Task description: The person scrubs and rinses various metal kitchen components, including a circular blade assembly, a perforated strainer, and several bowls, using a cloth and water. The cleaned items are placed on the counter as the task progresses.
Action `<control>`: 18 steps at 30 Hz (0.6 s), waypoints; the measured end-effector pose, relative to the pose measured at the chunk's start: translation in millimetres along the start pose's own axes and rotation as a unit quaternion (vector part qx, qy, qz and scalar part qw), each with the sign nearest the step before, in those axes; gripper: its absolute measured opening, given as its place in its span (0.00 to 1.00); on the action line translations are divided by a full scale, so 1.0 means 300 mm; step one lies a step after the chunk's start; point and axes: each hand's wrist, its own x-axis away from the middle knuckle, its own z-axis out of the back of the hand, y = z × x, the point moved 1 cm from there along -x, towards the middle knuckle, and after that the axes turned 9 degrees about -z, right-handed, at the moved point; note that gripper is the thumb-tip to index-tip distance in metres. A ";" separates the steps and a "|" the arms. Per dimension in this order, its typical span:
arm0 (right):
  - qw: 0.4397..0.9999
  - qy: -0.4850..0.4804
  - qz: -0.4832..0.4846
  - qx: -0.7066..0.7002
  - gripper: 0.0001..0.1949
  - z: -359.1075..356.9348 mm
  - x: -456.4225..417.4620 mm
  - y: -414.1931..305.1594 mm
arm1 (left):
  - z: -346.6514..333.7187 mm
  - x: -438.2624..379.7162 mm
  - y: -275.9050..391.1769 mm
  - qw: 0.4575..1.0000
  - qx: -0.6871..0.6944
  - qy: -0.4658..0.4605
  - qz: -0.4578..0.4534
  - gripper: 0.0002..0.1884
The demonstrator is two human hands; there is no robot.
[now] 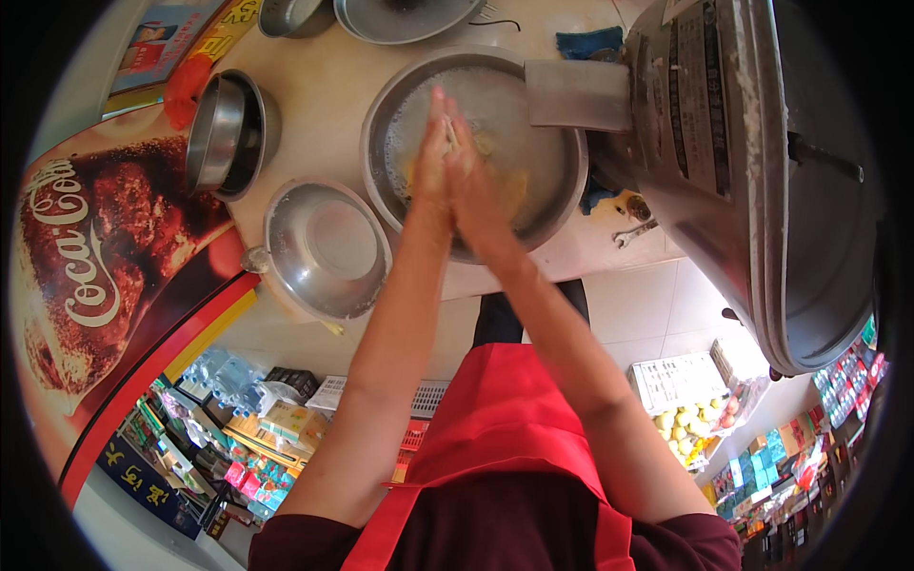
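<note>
A large metal basin (371, 157) of cloudy, foamy water stands before me, with something yellowish and blurred in it. Over the basin my left hand (432, 160) and my right hand (468, 164) are pressed palm to palm, fingers pointing away from me. A pale bit shows between the fingers; what it is I cannot tell. Both hands are wet and somewhat blurred. Just left of the basin sits a smaller metal bowl (282, 243) with white residue on its wall.
A big metal machine (685, 143) stands at right, its metal chute (578, 93) reaching over the basin's rim. A wrench (634, 234) and blue cloth (589, 43) lie near it. Nested metal bowls (268, 132) stand at left beside a Coca-Cola cooler (128, 264). More metal bowls (407, 36) stand at the back.
</note>
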 end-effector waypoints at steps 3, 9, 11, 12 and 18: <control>0.998 0.050 0.014 0.028 0.31 -0.033 0.046 -0.015 | 0.003 -0.005 0.007 1.000 -0.011 -0.007 -0.003 0.28; 0.987 -0.061 -0.145 -0.044 0.32 0.098 -0.155 -0.076 | -0.054 0.124 -0.046 0.990 0.074 -0.122 -0.007 0.30; 0.991 -0.061 -0.115 -0.020 0.33 0.080 -0.098 -0.120 | -0.047 0.079 -0.030 0.995 0.074 -0.059 0.030 0.30; 0.994 -0.064 -0.084 0.000 0.33 0.050 -0.037 -0.137 | -0.030 0.045 -0.009 0.997 0.056 -0.037 0.036 0.31; 0.981 -0.036 -0.171 -0.081 0.27 0.037 -0.121 -0.039 | -0.014 0.080 -0.020 0.994 0.037 -0.084 0.067 0.34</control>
